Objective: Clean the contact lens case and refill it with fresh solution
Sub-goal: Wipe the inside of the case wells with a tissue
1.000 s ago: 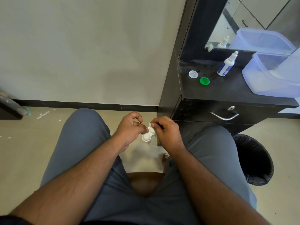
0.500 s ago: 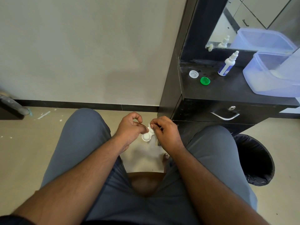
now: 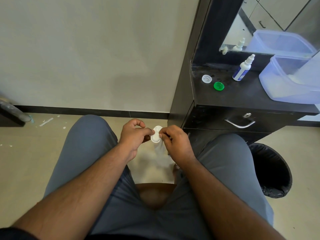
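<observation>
Progress: roughly midway, by my reading. Both caps are off; clear cap (image 3: 206,78) and green cap (image 3: 218,86) lie apart on the desk (image 3: 242,96), far right. Solution bottle (image 3: 241,70) stands upright beyond them, untouched. White lens case (image 3: 156,136) is held over the floor between the knees: left hand (image 3: 134,134) pinches its left edge, right hand (image 3: 174,141) pinches its right edge, fingers curled. Whether the wells are wet or dry, cannot tell. Left to do, likely: refill with solution, then recap.
</observation>
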The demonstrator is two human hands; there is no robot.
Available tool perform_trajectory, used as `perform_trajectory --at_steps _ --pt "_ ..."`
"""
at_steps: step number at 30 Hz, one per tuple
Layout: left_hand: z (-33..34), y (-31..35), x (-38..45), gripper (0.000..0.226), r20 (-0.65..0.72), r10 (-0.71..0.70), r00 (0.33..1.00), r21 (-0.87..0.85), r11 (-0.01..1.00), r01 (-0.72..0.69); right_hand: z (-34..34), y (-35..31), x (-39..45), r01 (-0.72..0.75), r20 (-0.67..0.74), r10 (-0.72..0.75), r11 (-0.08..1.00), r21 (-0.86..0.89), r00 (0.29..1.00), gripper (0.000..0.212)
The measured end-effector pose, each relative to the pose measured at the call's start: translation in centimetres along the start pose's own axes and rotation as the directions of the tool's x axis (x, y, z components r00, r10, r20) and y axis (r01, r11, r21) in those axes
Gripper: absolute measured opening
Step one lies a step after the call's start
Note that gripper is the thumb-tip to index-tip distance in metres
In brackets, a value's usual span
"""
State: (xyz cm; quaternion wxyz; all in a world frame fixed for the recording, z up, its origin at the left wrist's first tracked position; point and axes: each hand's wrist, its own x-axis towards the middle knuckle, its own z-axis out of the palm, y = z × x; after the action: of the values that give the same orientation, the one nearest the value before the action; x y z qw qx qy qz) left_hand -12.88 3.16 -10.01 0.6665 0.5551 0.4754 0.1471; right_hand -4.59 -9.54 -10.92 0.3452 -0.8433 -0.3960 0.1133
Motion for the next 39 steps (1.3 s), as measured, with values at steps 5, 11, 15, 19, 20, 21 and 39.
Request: perform_trajectory --at_steps 5,11,15,19,20,21,39 --pt "0.22 -0.06 -0.33 0.036 0.114 0.011 0.993 0.095 0.995 -0.022 0.18 -0.09 0.14 0.006 -0.042 -0.006 1.0 0.004 0.999 0.016" --pt "0.52 0.0 -0.83 0.034 0.116 0.084 0.99 0.128 0.987 -0.099 -0.03 0.06 0.3 0.005 -0.021 -0.007 0.998 -0.067 1.0 0.017" --pt "0.24 0.2 -0.41 0.034 0.073 0.088 0.993 0.095 0.991 -0.095 -0.31 0.23 0.29 0.011 -0.011 -0.012 0.995 -0.095 1.0 0.019" --pt "0.12 0.07 -0.55 0.035 0.169 0.083 0.982 0.122 0.987 -0.105 -0.07 0.15 0.29 0.082 0.023 -0.08 0.991 -0.108 0.997 0.018" --pt "0.18 0.01 -0.73 0.035 0.173 0.086 0.981 0.131 0.985 -0.109 0.04 0.15 0.3 0.086 0.026 -0.083 0.99 -0.108 0.996 0.018" --pt "0.24 -0.07 -0.79 0.034 0.168 0.091 0.982 0.135 0.984 -0.114 0.1 0.2 0.29 0.088 0.022 -0.086 0.99 -0.107 0.996 0.018" --pt "-0.04 0.11 -0.41 0.036 0.136 0.044 0.99 0.022 0.999 -0.048 -0.32 -0.14 -0.25 -0.004 -0.096 0.024 0.978 0.207 0.995 0.019"
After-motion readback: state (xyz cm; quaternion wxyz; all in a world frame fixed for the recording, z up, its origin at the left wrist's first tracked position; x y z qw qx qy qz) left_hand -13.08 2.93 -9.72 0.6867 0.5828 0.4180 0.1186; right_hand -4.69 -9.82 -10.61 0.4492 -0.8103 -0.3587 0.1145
